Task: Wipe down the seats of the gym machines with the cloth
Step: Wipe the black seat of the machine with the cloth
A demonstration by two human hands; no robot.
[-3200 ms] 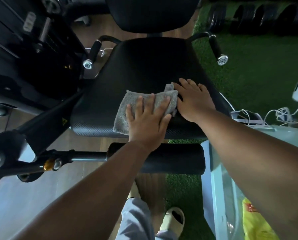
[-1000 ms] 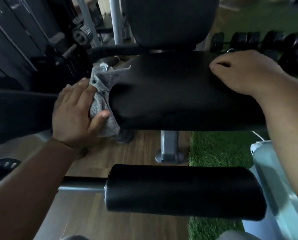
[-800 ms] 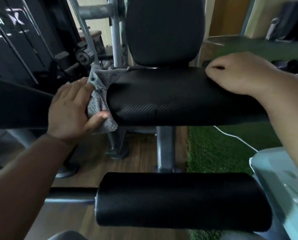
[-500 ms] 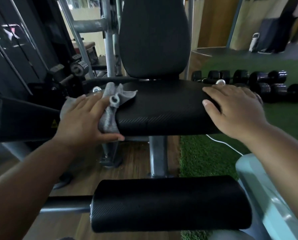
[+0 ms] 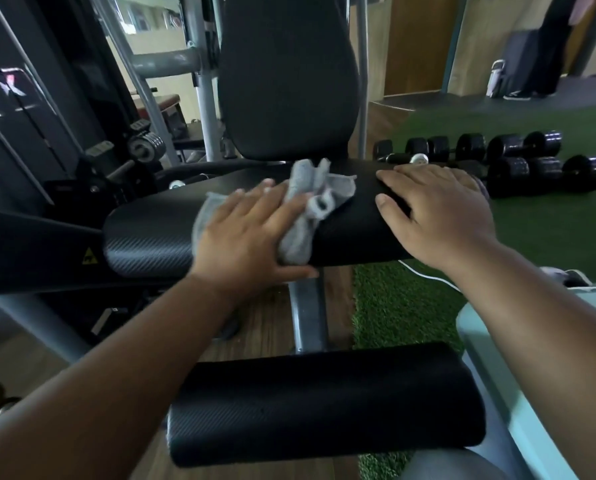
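Seat: black padded seat (image 5: 158,233) of a gym machine, textured cover, lying across the middle of the view; front edge rounded and facing the camera.
Backrest: black upright pad (image 5: 286,74) rising from the rear of the seat, mounted on grey steel posts.
Cloth: grey cloth (image 5: 310,209), bunched and creased, lying on the seat top near its centre and draped over the front edge; one crumpled end stands up just in front of the backrest.
Left hand: left hand (image 5: 248,237) lies flat on the cloth, fingers straight and spread, palm pressing the cloth onto the seat; thumb extends along the front edge below the cloth.
Right hand: right hand (image 5: 438,216) rests palm-down on the right part of the seat, fingers straight and slightly spread, holding nothing; it is beside the cloth and apart from the left hand.
Leg roller: black cylindrical pad (image 5: 324,400) in the foreground, below and in front of the seat.
Floor: wooden boards (image 5: 261,327) under the seat; green artificial turf (image 5: 549,233) to the right.
Dumbbells: row of black dumbbells (image 5: 518,161) lying on the turf, behind the right hand.
White cable: thin cable (image 5: 428,276) on the turf below the right wrist.
Frame: dark machine arm with a yellow warning label (image 5: 89,256) at the left of the seat.
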